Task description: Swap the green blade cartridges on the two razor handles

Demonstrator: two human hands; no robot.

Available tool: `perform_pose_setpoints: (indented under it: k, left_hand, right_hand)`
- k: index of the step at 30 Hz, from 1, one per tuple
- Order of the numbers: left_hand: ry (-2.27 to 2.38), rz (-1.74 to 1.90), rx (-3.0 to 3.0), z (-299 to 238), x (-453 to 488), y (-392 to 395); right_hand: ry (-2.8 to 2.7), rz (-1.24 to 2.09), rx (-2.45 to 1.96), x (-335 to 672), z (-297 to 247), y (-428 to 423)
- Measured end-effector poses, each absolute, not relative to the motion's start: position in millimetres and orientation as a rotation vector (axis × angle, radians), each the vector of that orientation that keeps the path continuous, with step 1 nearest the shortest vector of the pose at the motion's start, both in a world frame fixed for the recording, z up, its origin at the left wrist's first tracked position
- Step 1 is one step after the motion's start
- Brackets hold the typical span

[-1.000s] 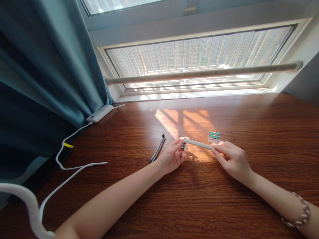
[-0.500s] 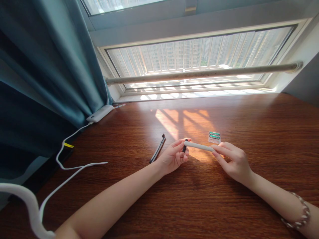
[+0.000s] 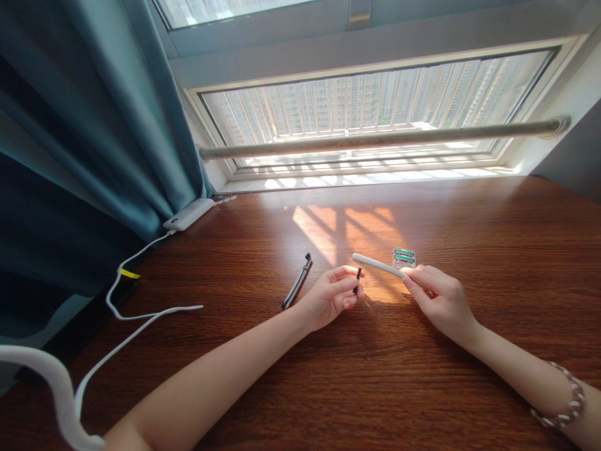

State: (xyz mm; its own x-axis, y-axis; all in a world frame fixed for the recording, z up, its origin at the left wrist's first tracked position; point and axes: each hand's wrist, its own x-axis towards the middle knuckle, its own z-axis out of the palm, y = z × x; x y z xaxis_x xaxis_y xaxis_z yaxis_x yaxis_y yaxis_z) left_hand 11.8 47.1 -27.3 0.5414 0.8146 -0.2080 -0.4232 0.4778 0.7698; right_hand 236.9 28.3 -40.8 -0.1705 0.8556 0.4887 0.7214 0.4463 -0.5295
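My left hand (image 3: 334, 295) is closed, pinching a small black bar that looks like a razor cartridge (image 3: 357, 281) between thumb and fingers. My right hand (image 3: 439, 304) grips one end of a slim white stick (image 3: 379, 265) with a rounded tip. That tip points left and hovers just above the cartridge, apart from it. On the table beside my left wrist lies a grey-and-black razor handle (image 3: 297, 283). Just beyond my right fingertips sits a small clear case (image 3: 404, 257) of green-striped razor cartridges, its near edge partly covered by the hand.
All this is on a brown wooden table (image 3: 328, 388). A white power strip (image 3: 189, 215) lies by the blue curtain (image 3: 154, 113), its white cable (image 3: 113, 294) running down the left side. A thick white curved tube (image 3: 56, 388) fills the lower left corner. Behind are a window and a rail (image 3: 375, 139).
The white stick's tip has lifted off the black cartridge and moved slightly up and right. The cartridge has turned in my left fingers.
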Motion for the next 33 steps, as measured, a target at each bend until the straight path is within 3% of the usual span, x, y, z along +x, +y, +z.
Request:
perform_pose_setpoints:
  k: [10, 33]
  left_hand:
    - [0.581, 0.982, 0.513, -26.5, 9.1, 50.2]
    - [0.532, 0.924, 0.491, -31.9, 11.1, 51.9]
  right_hand:
    - [-1.980, 0.198, -1.199, 238.4, -42.2, 28.7]
    - [-2.062, 0.072, -1.090, 237.4, -38.7, 25.8]
